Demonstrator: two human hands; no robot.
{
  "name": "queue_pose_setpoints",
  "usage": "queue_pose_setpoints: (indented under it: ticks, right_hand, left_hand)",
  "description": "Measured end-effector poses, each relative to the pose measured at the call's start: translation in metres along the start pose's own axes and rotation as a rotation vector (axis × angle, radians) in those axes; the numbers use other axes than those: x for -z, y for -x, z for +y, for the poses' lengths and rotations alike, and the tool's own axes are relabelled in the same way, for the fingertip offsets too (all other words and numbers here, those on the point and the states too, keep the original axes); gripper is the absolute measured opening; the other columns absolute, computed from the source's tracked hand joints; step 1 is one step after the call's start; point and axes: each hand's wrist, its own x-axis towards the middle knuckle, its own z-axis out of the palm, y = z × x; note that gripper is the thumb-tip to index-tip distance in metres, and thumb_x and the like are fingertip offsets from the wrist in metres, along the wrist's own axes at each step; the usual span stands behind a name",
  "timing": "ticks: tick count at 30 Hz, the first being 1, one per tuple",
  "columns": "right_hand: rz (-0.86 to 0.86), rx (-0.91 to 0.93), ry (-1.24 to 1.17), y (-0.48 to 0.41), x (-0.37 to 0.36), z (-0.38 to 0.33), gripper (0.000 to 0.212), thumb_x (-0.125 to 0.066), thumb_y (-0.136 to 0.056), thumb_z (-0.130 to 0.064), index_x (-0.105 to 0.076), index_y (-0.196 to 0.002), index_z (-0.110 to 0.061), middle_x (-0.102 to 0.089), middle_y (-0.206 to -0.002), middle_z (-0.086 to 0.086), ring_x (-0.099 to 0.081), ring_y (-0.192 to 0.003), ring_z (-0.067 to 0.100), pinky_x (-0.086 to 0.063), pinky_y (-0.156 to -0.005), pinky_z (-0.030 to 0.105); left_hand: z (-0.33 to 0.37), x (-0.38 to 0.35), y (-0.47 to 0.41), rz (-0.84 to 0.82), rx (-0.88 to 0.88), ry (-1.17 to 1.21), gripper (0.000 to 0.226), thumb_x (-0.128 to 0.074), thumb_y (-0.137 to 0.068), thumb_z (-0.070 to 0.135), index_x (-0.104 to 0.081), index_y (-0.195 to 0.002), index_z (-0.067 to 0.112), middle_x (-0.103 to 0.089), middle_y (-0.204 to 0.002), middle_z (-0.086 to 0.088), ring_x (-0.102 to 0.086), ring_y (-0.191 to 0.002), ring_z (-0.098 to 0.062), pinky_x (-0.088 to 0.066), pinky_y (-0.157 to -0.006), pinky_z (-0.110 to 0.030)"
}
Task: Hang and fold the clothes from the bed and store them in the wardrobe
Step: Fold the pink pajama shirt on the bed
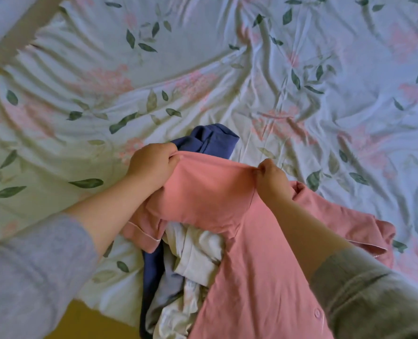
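**Early stage: first garment lifted from the heap on the bed**

A soft salmon-pink knit shirt with white-piped cuffs and a button front (pixel 215 192) is held up between both hands above the near edge of the bed, which is covered by a crumpled pale floral sheet (pixel 154 69). The left hand (pixel 151 162) has its fingers curled round one end of a stretched edge of the shirt. The right hand (pixel 272 179) pinches the other end between thumb and fingertips. The fabric is taut between them, and the rest of the shirt trails down towards the person, with one sleeve lying on the sheet to the right.

Under the shirt, a dark blue garment (pixel 213 140) and a bunched cream-white garment (pixel 198 250) lie tangled together on the bed, neither sorted nor smoothed.

Judged from this layout, the task has barely begun. No folded pile shows on the sheet, and neither a hanger nor the wardrobe is in view, so what has been stored cannot be told. The pink shirt appears to be at the shaking-out or aligning step. Folding or hanging it, treating the other two garments, and carrying everything to the wardrobe all seem to remain.
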Motion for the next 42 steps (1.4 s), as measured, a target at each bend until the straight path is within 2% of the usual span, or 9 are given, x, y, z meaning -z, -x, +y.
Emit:
queue_pose_setpoints:
  ticks: [6,8,11,14,17,21,26,32,42]
  right_hand:
    - [-0.069,-0.051,-0.154,0.005,-0.008,0.01,0.029,-0.049,-0.096,-0.016,-0.053,-0.124,-0.012,-0.062,-0.117,0.009,-0.059,-0.095,0.026,-0.036,-0.073,0.027]
    - [-0.05,-0.055,-0.256,0.016,-0.008,0.012,0.039,-0.052,-0.094,-0.016,-0.049,-0.134,-0.015,-0.059,-0.124,0.008,-0.059,-0.101,0.022,-0.042,-0.079,0.028]
    - [0.095,-0.045,-0.365,0.046,-0.008,0.017,0.036,-0.058,-0.093,-0.013,-0.053,-0.128,-0.01,-0.062,-0.121,0.005,-0.061,-0.103,0.019,-0.048,-0.09,0.034]
    - [0.203,-0.056,-0.396,0.09,-0.015,0.03,0.021,-0.062,-0.09,-0.008,-0.061,-0.111,-0.006,-0.065,-0.103,0.004,-0.06,-0.081,0.013,-0.044,-0.071,0.016]
    - [0.132,-0.142,-0.421,0.134,-0.03,0.045,0.013,-0.064,-0.089,-0.011,-0.064,-0.102,-0.014,-0.064,-0.079,-0.006,-0.057,-0.064,-0.002,-0.038,-0.056,0.007]
    - [-0.008,-0.186,-0.411,0.172,-0.05,0.049,0.003,-0.067,-0.087,-0.019,-0.065,-0.09,-0.02,-0.065,-0.071,-0.007,-0.06,-0.064,0.011,-0.046,-0.059,0.023]
    - [-0.056,-0.086,-0.251,0.174,-0.069,0.038,0.02,-0.071,-0.084,-0.037,-0.062,-0.091,-0.02,-0.07,-0.084,-0.004,-0.064,-0.078,0.017,-0.04,-0.063,0.026]
    - [-0.108,-0.03,0.08,0.146,-0.076,0.019,0.031,-0.059,-0.09,-0.031,-0.061,-0.104,-0.003,-0.067,-0.105,0.019,-0.062,-0.099,0.036,-0.043,-0.074,0.037]
    - [-0.118,0.02,0.064,0.142,-0.063,0.0,0.039,-0.038,-0.102,-0.022,-0.066,-0.108,0.005,-0.066,-0.111,0.026,-0.059,-0.103,0.04,-0.041,-0.078,0.037]
  left_hand:
    - [-0.003,-0.013,-0.001,0.022,0.04,-0.047,0.026,-0.06,-0.089,0.02,-0.062,-0.113,0.008,-0.058,-0.112,-0.015,-0.05,-0.107,-0.037,-0.043,-0.089,-0.044]
    - [0.003,-0.014,0.016,0.136,-0.01,0.034,0.023,-0.065,-0.083,0.016,-0.063,-0.104,0.007,-0.058,-0.104,-0.014,-0.051,-0.099,-0.035,-0.044,-0.085,-0.045]
    - [0.021,-0.022,0.061,0.148,-0.067,0.212,0.015,-0.071,-0.081,0.016,-0.059,-0.074,0.01,-0.057,-0.077,-0.005,-0.049,-0.072,-0.021,-0.036,-0.063,-0.03]
    - [0.035,-0.046,0.111,0.078,0.064,0.384,0.038,-0.074,-0.081,0.018,-0.047,-0.055,0.015,-0.045,-0.05,0.007,-0.04,-0.05,-0.012,-0.023,-0.056,-0.025]
    - [0.041,-0.077,0.153,-0.205,0.285,0.59,0.03,-0.071,-0.085,0.022,-0.054,-0.062,0.015,-0.053,-0.053,0.004,-0.05,-0.052,-0.01,-0.038,-0.054,-0.032]
    - [0.042,-0.108,0.2,-0.432,0.363,0.594,0.016,-0.069,-0.085,0.023,-0.063,-0.076,0.011,-0.066,-0.073,0.0,-0.063,-0.073,-0.018,-0.051,-0.069,-0.036]
    - [0.033,-0.126,0.238,-0.478,0.401,0.622,0.009,-0.073,-0.081,0.021,-0.065,-0.079,0.017,-0.068,-0.075,-0.001,-0.06,-0.068,-0.011,-0.042,-0.061,-0.013]
    - [0.032,-0.137,0.263,-0.554,0.28,0.55,0.041,-0.065,-0.084,0.023,-0.036,-0.055,0.025,-0.037,-0.051,0.006,-0.035,-0.051,-0.007,-0.024,-0.054,-0.023]
    - [0.01,-0.131,0.336,-0.679,0.393,0.639,0.021,-0.066,-0.086,0.022,-0.051,-0.071,0.02,-0.051,-0.066,0.007,-0.046,-0.059,-0.009,-0.036,-0.06,-0.026]
